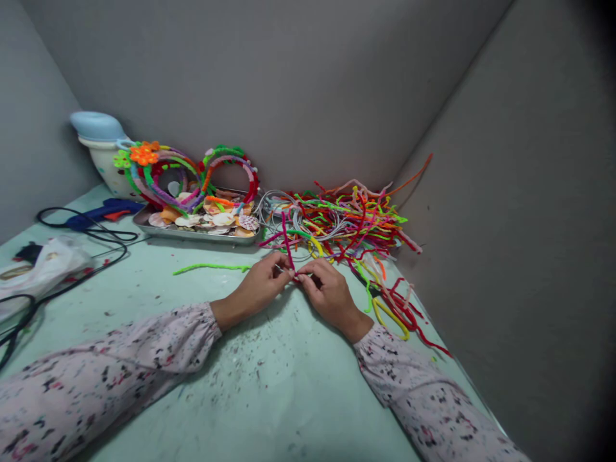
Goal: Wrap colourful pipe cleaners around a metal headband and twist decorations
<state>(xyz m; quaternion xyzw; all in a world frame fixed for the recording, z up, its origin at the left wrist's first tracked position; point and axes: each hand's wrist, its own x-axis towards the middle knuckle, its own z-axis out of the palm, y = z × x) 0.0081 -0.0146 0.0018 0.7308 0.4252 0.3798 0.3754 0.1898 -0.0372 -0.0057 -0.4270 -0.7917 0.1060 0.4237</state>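
A magenta pipe cleaner [287,240] is pinched between the fingertips of both hands, one end of it standing up above them. My left hand [262,280] is closed on it from the left. From the right, my right hand [328,292] pinches the same spot, thumb and forefinger together. Part of a thin hoop of wire seems to run by the fingers, but the fingers hide where it joins. A bright green pipe cleaner [212,266] lies on the table, its right end reaching behind my left hand.
Behind the hands, a metal tray [202,239] holds shells and pipe-cleaner-wrapped hoops. Beside it lies a heap of coloured pipe cleaners [370,221] with wire rings [308,215]. Yellow-handled scissors [387,314] rest at the right. A blue-lidded container [103,151], black cable [120,240] and plastic bag [52,263] are left.
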